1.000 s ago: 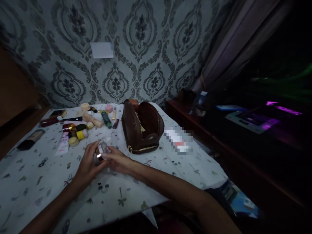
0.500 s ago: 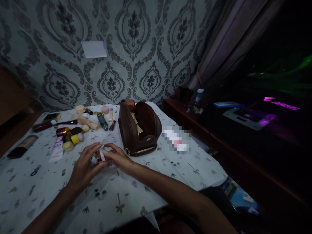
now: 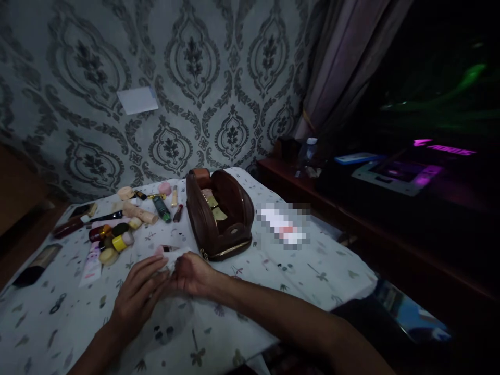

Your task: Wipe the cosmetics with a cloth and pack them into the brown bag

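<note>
Both hands meet above the cloth in front of the bag. My left hand (image 3: 135, 291) has its fingers bent and pressed together against a whitish crumpled thing (image 3: 171, 262), perhaps thin wrapping. From the other side, my right hand (image 3: 195, 273) curls its fingers around the same thing, hiding most of it. Just beyond the fingertips shows a small brown-and-pink piece (image 3: 167, 249); I cannot tell whether it is held or lies on the cloth. Close by stands a brown toiletry bag (image 3: 213, 237), unzipped and gaping, with gold-coloured packets (image 3: 219, 214) inside.
Cosmetics spread over the left of the patterned tablecloth (image 3: 211, 333): a white tube (image 3: 91, 265), a yellow-banded jar (image 3: 122, 240), a green tube (image 3: 161, 208), a dark bottle (image 3: 37, 265). A blurred white item (image 3: 283, 226) lies right of the bag. A dark desk (image 3: 332, 219) borders the right.
The amber-brown item between my hands is no longer seen there; a whitish crumpled thing is. Both hands have turned and sit slightly lower in view. The view has shifted a little.
</note>
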The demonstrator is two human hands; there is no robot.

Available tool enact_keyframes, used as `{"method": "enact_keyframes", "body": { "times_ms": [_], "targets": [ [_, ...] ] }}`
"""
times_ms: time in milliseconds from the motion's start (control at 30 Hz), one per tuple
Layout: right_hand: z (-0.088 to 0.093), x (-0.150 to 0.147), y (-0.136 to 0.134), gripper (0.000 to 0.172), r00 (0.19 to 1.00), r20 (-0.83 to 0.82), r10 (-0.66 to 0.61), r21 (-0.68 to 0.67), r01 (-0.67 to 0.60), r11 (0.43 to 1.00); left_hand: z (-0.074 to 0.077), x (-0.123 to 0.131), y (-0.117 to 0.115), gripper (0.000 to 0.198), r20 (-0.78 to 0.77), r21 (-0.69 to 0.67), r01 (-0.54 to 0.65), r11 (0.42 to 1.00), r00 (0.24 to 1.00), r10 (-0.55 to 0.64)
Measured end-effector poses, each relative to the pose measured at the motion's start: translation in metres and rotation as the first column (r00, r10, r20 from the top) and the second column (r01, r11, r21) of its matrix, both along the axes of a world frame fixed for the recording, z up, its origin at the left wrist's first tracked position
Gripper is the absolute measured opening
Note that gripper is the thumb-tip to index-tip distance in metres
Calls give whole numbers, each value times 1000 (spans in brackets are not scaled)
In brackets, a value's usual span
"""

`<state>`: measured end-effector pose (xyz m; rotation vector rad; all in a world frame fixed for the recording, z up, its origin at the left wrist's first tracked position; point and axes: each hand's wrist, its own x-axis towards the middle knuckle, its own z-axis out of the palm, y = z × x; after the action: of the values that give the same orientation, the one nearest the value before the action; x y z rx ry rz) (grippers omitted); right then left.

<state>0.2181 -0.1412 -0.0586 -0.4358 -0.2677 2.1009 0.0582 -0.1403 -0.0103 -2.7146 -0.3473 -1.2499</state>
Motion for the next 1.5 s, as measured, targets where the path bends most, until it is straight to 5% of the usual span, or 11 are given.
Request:
{"method": "enact_keyframes", "body": {
  "times_ms": [300,500,733,867,1067,1300,1500],
  "targets": [
    [9,10,-2,36,999,23,27,45,-28,999,-5,-7,-2,2,-5,21,-128,992,992,128],
    [14,12,-1,35,1000,22,-9,74,8,997,-25,-27,12,25,-48,-107,-311,944,950,307],
    [11,7,-1,27,996,90,4,121,-15,993,-36,-29,19,66,-68,-562,-415,716,886,460],
    [6,5,-2,47,986,140,-91,246,54,968,-30,-25,17,72,-106,-738,-366,568,893,438],
    [16,12,-4,66,927,311,-208,371,83,925,-29,-23,19,70,-108,-789,-363,497,877,469],
    [25,16,-12,63,695,581,-424,544,56,837,-26,-27,21,66,-135,-805,-376,460,870,474],
    [11,6,-14,47,605,584,-541,650,49,758,-11,-19,19,60,-163,-886,-359,294,835,526]
  ]
}}
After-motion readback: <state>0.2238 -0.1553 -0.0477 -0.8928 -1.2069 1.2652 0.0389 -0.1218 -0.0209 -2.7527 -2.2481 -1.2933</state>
